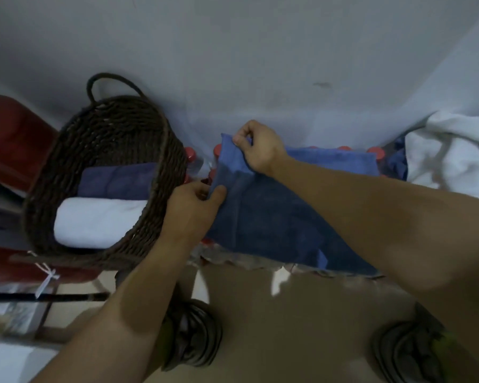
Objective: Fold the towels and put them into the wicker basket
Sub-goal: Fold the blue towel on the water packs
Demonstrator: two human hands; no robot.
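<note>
Matt terry-cloth blue towel; rough woven wicker basket.

- Wicker basket sits left of the spread towel.
- Two folded towels lie inside it.
- Towel heap lies far right.

Blue towel, dark brown wicker basket, white folded towel, red chair
</note>
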